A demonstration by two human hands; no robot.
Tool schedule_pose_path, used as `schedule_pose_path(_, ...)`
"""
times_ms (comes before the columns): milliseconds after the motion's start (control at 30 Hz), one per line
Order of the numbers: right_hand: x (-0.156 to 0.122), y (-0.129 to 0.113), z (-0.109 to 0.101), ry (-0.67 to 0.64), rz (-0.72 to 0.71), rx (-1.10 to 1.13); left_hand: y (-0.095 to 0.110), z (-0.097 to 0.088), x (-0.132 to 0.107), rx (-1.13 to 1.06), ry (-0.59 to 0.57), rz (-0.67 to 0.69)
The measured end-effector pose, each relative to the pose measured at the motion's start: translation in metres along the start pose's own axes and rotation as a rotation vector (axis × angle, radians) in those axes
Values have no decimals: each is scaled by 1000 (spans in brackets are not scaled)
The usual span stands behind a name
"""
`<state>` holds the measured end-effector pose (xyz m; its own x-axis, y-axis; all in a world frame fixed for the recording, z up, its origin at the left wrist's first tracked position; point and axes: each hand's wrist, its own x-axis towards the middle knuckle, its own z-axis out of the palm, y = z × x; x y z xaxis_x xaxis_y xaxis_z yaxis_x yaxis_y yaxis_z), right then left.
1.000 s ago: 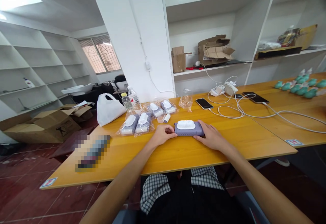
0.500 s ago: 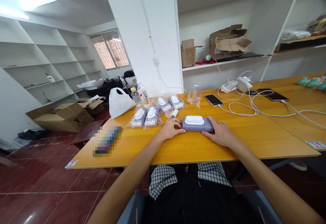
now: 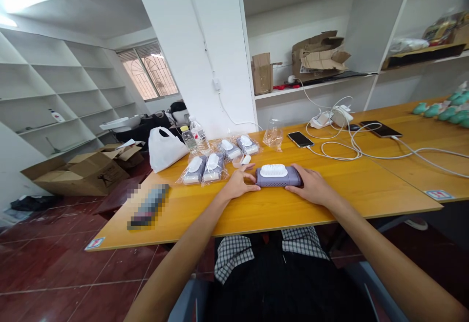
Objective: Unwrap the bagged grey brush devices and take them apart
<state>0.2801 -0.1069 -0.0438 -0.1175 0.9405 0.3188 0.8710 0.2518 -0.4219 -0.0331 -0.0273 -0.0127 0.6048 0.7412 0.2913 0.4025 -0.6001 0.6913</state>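
Observation:
A purple-grey case [image 3: 277,181] lies lengthwise on the table in front of me, with perforated dots along its near side. On its top sits a white oval brush-like piece [image 3: 273,170]. My right hand [image 3: 311,184] is wrapped round the case's right end, thumb along the near side. At the left end, my left hand [image 3: 240,182] is curved with thumb and fingers apart; the thumb tip is at the near left corner, and I cannot tell if it presses. Just behind lies a small white piece [image 3: 246,159] beside a pinkish one.
Several similar purple-and-white items in clear bags [image 3: 211,168] lie to the left. Behind them stand bottles [image 3: 200,136] and a white plastic bag [image 3: 164,151]. A charging phone [image 3: 300,139], cables and a tablet [image 3: 381,129] are at the right. A pixelated object [image 3: 148,207] lies front left.
The view has turned slightly to the right. My left fingers have spread and come away a little from the case's left end. My right hand keeps its hold.

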Motion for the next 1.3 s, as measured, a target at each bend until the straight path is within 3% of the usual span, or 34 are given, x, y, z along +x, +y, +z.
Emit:
schedule_pose_path(300, 0, -3, -4, -15, 3, 8, -1, -3, 4, -7, 3, -50)
schedule_pose_path(767, 0, -6, -7, -28, 3, 22, 2, -8, 2, 41, -11, 16)
schedule_pose_path(1300, 0, -4, -5, -16, -1, 9, 2, -12, 3, 47, -54, -34)
